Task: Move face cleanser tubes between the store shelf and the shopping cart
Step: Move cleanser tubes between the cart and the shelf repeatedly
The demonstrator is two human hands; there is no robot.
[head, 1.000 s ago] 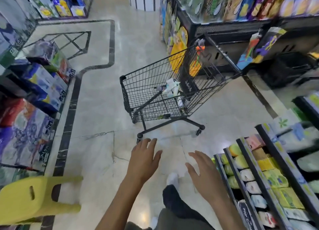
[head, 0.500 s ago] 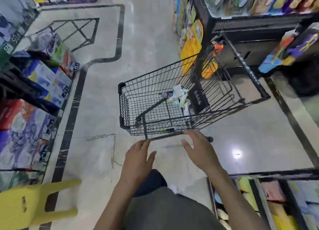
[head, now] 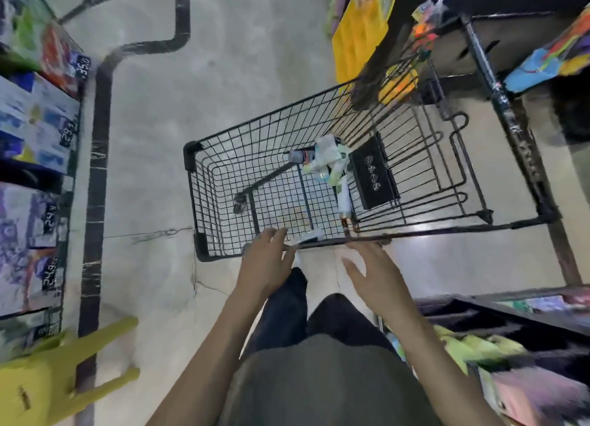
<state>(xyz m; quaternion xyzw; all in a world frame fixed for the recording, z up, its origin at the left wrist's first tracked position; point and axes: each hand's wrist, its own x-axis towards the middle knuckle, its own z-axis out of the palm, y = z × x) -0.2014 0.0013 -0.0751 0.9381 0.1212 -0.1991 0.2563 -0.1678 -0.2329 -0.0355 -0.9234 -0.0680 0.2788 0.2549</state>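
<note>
I stand on a pale, glossy stone floor [head: 153,131] with a dark inlaid border line [head: 95,157] running up my left side and bending away ahead. Boxed goods with price tags [head: 35,122] line the left edge, and a yellow plastic chair [head: 48,381] sits at my lower left. The black wire cart [head: 319,183] is right in front of me, angled, its far corner pushed in against a dark shelf [head: 510,16] hung with bright packets; another shelf [head: 498,336] of products crowds my right side. The widest bare floor lies to the cart's left and ahead. My left hand [head: 265,266] reaches to the cart's near rim with fingers spread and nearly straight, gripping nothing; the tips look to be at the rim, though blur keeps me from telling if they touch. My right hand [head: 373,275] is likewise spread and holds nothing, fingertips at the same rim. The cleanser tubes [head: 325,160] lie heaped in the basket, beside the folded black seat flap [head: 373,173].
</note>
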